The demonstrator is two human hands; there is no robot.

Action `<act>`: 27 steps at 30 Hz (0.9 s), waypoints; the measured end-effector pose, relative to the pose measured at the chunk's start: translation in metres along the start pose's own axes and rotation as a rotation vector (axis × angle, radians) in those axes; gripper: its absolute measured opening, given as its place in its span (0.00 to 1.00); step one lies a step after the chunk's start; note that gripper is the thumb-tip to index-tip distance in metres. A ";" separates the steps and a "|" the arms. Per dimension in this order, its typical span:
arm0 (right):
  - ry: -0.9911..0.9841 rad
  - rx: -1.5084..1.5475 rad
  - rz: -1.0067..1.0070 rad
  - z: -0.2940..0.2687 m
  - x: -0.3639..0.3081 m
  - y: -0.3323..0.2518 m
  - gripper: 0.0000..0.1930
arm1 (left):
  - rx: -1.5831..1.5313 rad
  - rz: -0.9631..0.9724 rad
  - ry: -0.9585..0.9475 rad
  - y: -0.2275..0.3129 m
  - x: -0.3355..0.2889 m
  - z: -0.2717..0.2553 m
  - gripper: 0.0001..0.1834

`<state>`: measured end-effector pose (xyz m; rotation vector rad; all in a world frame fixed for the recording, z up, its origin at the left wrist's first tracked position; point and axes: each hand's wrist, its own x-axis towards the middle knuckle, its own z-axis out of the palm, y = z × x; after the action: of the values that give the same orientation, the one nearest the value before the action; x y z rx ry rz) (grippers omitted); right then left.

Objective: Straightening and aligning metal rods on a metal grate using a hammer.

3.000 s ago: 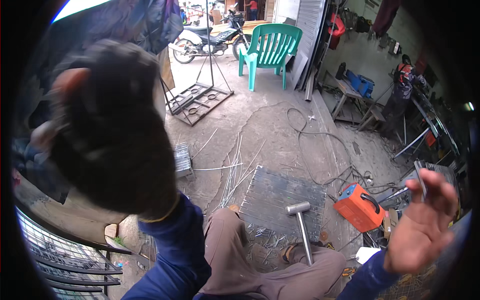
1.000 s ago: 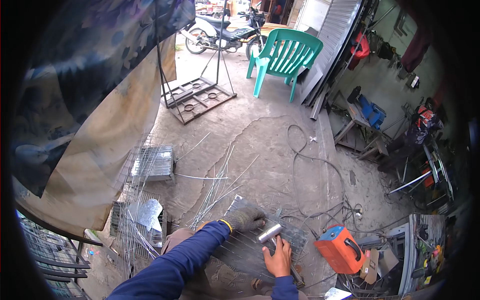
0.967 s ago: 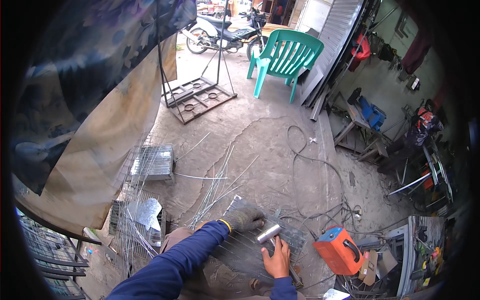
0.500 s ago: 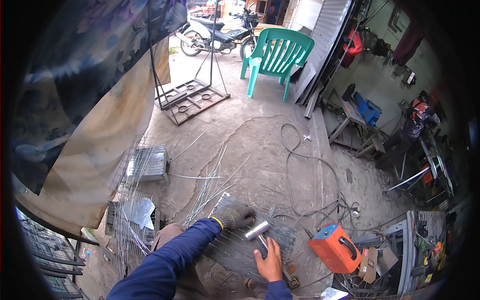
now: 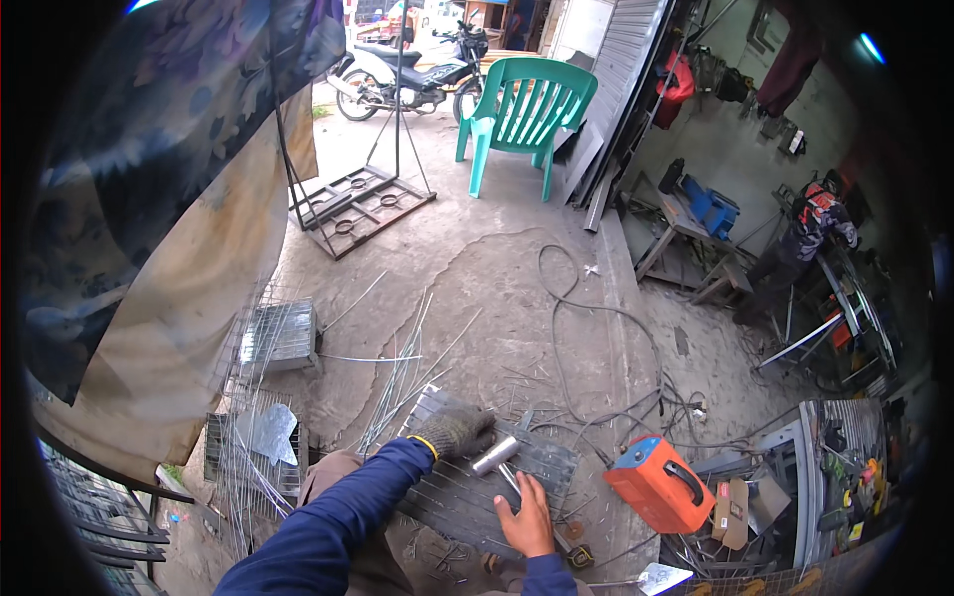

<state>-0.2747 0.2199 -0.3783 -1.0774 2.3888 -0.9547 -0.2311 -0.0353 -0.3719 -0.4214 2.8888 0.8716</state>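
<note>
My left hand (image 5: 457, 432), in a grey knit glove with a yellow cuff, rests on a dark metal plate (image 5: 467, 507) with parallel lines across it. Its fingers are curled, and whatever they hold is hidden. My bare right hand (image 5: 527, 521) holds a hammer loosely, its handle running between thumb and fingers. The silvery hammer head (image 5: 494, 455) hovers over or rests on the plate just right of the glove; I cannot tell which. Thin metal rods (image 5: 402, 372) lie on the concrete beyond the plate. A yellow-black tape measure (image 5: 580, 556) is beside my right wrist.
An orange machine (image 5: 656, 484) with a black handle stands at right, by cardboard boxes (image 5: 732, 512). Black cables (image 5: 556, 328) loop over the floor. Wire mesh (image 5: 253, 407) and a metal box (image 5: 278, 336) are at left. Farther off are a green chair (image 5: 527, 109) and a person (image 5: 810, 233).
The view has shifted slightly, so the scene sits farther left. The hammer head is tilted more and close to the glove. Both hands keep nearly the same places.
</note>
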 end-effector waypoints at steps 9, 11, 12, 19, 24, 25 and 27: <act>0.032 -0.042 0.002 0.001 0.005 -0.003 0.32 | 0.020 -0.026 -0.039 0.001 -0.001 0.001 0.24; 0.032 -0.050 0.018 0.002 0.006 -0.004 0.32 | 0.029 -0.016 -0.044 0.001 -0.001 0.001 0.23; 0.038 -0.070 0.008 0.002 0.007 -0.004 0.31 | 0.032 -0.015 -0.045 0.001 -0.002 0.000 0.23; 0.027 -0.111 0.047 0.004 0.013 -0.013 0.30 | -0.007 0.007 -0.014 -0.003 -0.004 0.006 0.23; 0.020 -0.137 0.034 0.003 0.018 -0.008 0.29 | -0.011 0.019 -0.016 0.000 -0.006 0.008 0.22; 0.023 -0.155 0.033 0.003 0.018 -0.008 0.29 | -0.030 0.015 -0.002 0.002 -0.007 0.009 0.22; 0.014 -0.161 0.054 0.002 0.019 -0.013 0.30 | -0.047 0.008 0.009 0.002 -0.009 0.010 0.21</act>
<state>-0.2791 0.1980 -0.3715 -1.0590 2.5276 -0.7651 -0.2231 -0.0267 -0.3777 -0.4187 2.8849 0.9432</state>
